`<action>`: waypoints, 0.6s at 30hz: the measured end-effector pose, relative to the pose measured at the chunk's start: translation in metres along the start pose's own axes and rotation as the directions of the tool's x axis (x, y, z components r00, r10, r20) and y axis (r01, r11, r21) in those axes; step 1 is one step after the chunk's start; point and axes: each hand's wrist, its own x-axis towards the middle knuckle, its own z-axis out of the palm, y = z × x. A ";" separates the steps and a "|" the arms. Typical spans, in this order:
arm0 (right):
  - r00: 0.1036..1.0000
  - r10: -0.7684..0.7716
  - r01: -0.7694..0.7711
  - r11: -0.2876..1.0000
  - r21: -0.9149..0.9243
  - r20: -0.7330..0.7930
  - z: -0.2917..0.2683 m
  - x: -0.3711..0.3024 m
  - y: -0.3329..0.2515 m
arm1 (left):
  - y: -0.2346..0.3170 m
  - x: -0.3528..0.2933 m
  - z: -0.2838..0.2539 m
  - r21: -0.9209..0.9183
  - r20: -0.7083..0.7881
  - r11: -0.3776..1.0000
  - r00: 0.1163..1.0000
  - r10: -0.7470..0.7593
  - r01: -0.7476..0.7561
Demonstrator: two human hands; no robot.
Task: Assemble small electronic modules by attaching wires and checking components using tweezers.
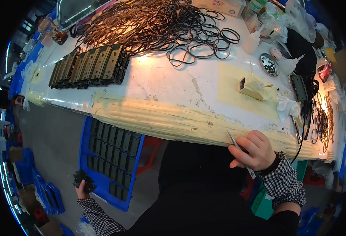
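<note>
My left hand (81,191) is closed on a dark rectangular part (83,181) with notched edges, or a small stack of them; I cannot tell which. It is held low, beside the near left corner of a blue tray (85,139). Rows of similar dark green-black parts (116,137) lie in that tray, below the table's front edge. In my right hand (255,151) is a pair of metal tweezers (235,142), gripped with the fingers curled round it. Its points face up and left, close to the taped table edge (161,122).
Long dark parts (90,67) stand in a row at the table's left. Behind them lies a heap of black rubber rings (149,23). At right are a small cream box (253,88), a round metal dish (268,65) and white squeeze bottles (252,42).
</note>
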 end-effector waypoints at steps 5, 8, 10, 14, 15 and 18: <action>1.000 -0.008 0.008 1.000 -0.006 0.000 -0.002 -0.002 0.001 | 0.149 0.003 0.167 0.030 0.424 0.984 0.894 0.147 -0.176; 1.000 -0.020 0.020 1.000 -0.021 -0.007 -0.001 -0.001 0.000 | 0.204 -0.003 0.270 0.079 0.629 0.982 0.773 0.082 -0.169; 1.000 -0.026 0.025 0.999 -0.033 -0.014 -0.001 0.000 -0.001 | 0.221 0.002 0.327 0.054 0.780 0.988 0.624 0.048 -0.143; 1.000 -0.027 0.026 0.998 -0.054 -0.011 -0.004 -0.002 0.000 | 0.248 0.017 0.430 0.316 0.896 0.924 0.387 -0.216 -0.217; 0.999 -0.034 0.033 0.998 -0.049 -0.014 -0.005 -0.001 0.000 | 0.253 0.018 0.448 0.353 0.893 0.910 0.370 -0.258 -0.217; 0.999 -0.040 0.040 0.999 -0.023 -0.023 -0.003 -0.002 0.001 | 0.253 0.030 0.489 0.509 0.835 0.835 0.358 -0.419 -0.210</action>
